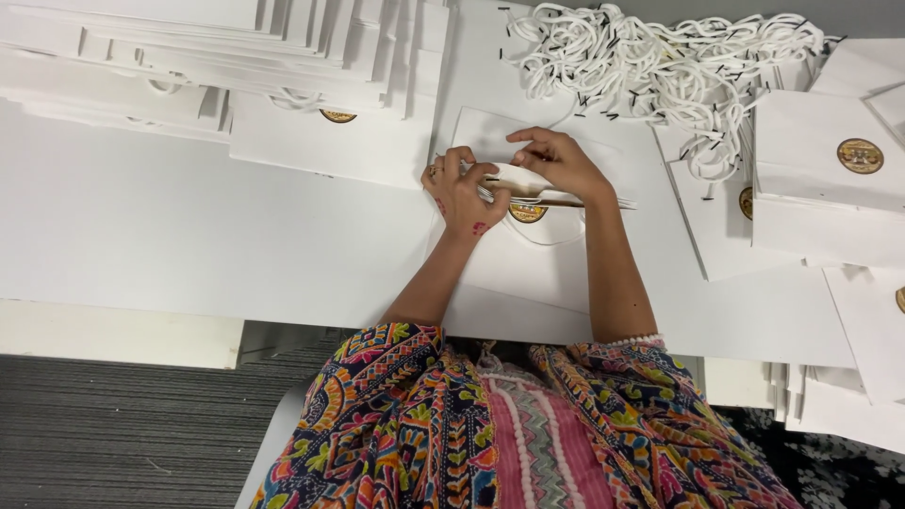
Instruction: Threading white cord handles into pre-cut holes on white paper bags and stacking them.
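White paper bag [528,250] lies flat on table [170,236], right before you. Your left hand [464,193] and right hand [558,162] both pinch its top edge with white cord handle [514,196]. Left of bag: stacked bags [236,57], seemingly done. Behind bag: cord pile [660,57], much left.

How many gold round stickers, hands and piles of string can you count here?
Gold round stickers: 5, at and, some partly hidden
Hands: 2, the left hand and the right hand, both on the white paper bag
Piles of white string handles: 1
Total: 8
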